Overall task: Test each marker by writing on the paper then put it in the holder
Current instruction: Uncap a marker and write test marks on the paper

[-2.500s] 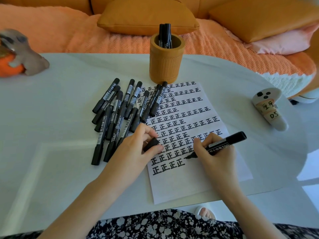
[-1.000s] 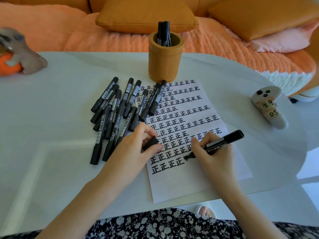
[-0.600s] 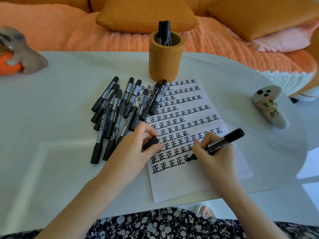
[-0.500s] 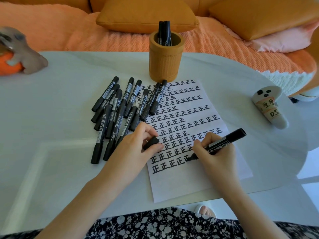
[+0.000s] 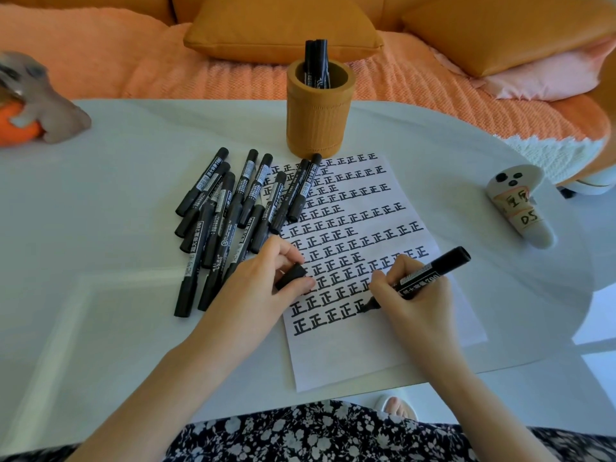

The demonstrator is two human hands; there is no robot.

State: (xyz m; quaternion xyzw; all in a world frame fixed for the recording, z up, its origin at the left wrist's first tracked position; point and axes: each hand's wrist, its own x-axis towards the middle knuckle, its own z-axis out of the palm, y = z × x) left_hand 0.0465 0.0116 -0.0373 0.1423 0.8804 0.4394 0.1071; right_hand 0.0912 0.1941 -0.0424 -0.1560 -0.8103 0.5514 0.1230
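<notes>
My right hand (image 5: 416, 305) grips an uncapped black marker (image 5: 430, 273), its tip touching the white paper (image 5: 366, 358) at the end of a row of black written characters. My left hand (image 5: 263, 288) rests on the paper's left edge and pinches the marker's black cap (image 5: 290, 275). Several capped black markers (image 5: 233, 211) lie in a loose pile left of the paper. The tan holder (image 5: 318, 111) stands just beyond the paper's top edge with a few black markers (image 5: 316, 63) upright inside.
The white table (image 5: 100, 261) has its near edge close to my lap. A white ghost-shaped figure (image 5: 518, 205) lies at the right, a grey and orange plush toy (image 5: 30, 108) at the far left. An orange sofa with cushions (image 5: 280, 25) runs behind the table.
The marker tip has made small strokes at the end of the second-lowest row of characters. My left hand has stayed put with the cap.
</notes>
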